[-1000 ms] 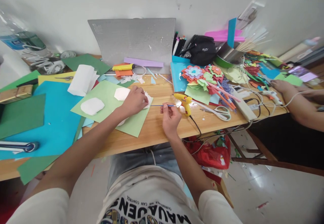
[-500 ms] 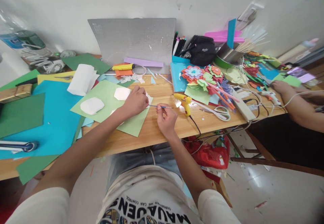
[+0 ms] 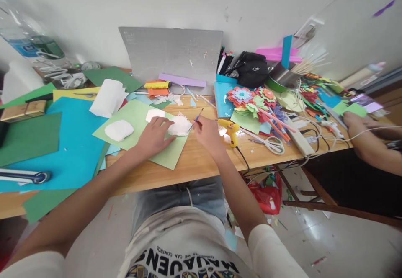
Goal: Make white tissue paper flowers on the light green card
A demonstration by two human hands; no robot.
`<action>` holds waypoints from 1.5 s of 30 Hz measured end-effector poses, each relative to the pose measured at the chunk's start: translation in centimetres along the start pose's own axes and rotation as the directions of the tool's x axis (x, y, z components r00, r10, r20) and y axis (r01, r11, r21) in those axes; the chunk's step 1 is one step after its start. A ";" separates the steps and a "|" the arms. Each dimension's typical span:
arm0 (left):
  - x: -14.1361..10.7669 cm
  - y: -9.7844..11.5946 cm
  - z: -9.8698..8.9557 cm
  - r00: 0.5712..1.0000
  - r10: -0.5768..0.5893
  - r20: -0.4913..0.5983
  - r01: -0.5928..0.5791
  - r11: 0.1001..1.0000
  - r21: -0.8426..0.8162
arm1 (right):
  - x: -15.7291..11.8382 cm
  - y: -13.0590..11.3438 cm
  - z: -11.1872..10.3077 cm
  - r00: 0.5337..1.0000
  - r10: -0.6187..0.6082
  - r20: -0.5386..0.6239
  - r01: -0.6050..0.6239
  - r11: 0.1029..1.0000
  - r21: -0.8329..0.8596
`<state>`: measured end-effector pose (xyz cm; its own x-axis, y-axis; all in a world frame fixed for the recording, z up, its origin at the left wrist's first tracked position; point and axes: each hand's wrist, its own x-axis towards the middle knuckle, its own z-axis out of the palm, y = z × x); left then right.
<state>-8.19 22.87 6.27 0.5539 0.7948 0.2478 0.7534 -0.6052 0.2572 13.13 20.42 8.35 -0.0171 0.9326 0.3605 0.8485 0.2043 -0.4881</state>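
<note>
My right hand [image 3: 207, 132] pinches a thin blue paintbrush [image 3: 197, 118], held at a slant by the right edge of a white paper piece [image 3: 180, 125] with a ragged upper edge. The brush's lower end is close to that edge; whether it touches I cannot tell. My left hand [image 3: 154, 136] rests with fingers apart over a light green sheet [image 3: 140, 112], its fingertips next to the ragged piece. Two more white paper shapes, one rounded [image 3: 119, 130] and one partly behind my fingers [image 3: 155, 114], lie on the sheet.
A yellow glue gun [image 3: 230, 130] and scissors [image 3: 274, 145] lie to the right, near layered paper flowers [image 3: 241, 96]. A grey board [image 3: 172, 54] leans on the wall. Blue card [image 3: 78, 144] covers the left side. Another person's arm [image 3: 370, 144] reaches in at far right.
My left hand has moved off the ragged white piece, down and left, and its fingers have spread. My right hand has turned the brush from level to slanted beside the paper.
</note>
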 end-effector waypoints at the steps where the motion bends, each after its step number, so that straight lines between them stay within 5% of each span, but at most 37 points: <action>1: -0.6 0.0 0.1 1.000 -0.012 0.019 0.012 1.000 0.003 | 0.3 -0.1 0.0 1.000 -0.005 0.013 0.006 1.000 -0.014; 12: -1.7 0.2 0.7 0.987 -0.112 0.114 0.113 0.994 -0.006 | -0.6 -0.1 0.8 0.997 -0.067 0.049 0.062 0.993 0.101; 25: -1.7 -0.2 0.7 0.983 -0.140 0.116 0.138 0.990 0.021 | -3.1 1.6 1.0 0.948 0.138 -0.286 -0.058 0.960 0.274; 28: -2.1 0.0 -0.2 0.986 -0.144 0.079 0.139 0.988 0.069 | -4.6 2.6 0.6 0.948 0.078 -0.308 -0.003 0.971 0.238; 30: -2.9 0.7 -0.8 0.991 -0.120 0.065 0.111 0.985 0.133 | -5.8 3.3 0.5 0.962 -0.033 -0.272 0.068 0.990 0.122; 33: -5.0 2.3 -0.9 0.990 0.042 0.138 -0.060 0.990 0.129 | -7.0 4.1 0.6 0.981 -0.182 -0.063 0.175 0.979 -0.105; 38: -8.8 4.0 0.7 0.973 0.169 0.155 -0.190 0.973 0.128 | -7.4 3.9 0.8 0.949 -0.192 0.249 0.264 0.918 -0.297; 45: -9.7 3.2 0.0 0.969 0.201 0.143 -0.219 0.968 0.122 | -7.9 4.1 0.7 0.957 -0.175 0.232 0.236 0.933 -0.271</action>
<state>-11.17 13.21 4.65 0.7388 0.6550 0.1586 0.6515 -0.7543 0.0806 16.36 14.11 3.02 -0.2875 0.9256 0.2462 0.9311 0.3304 -0.1549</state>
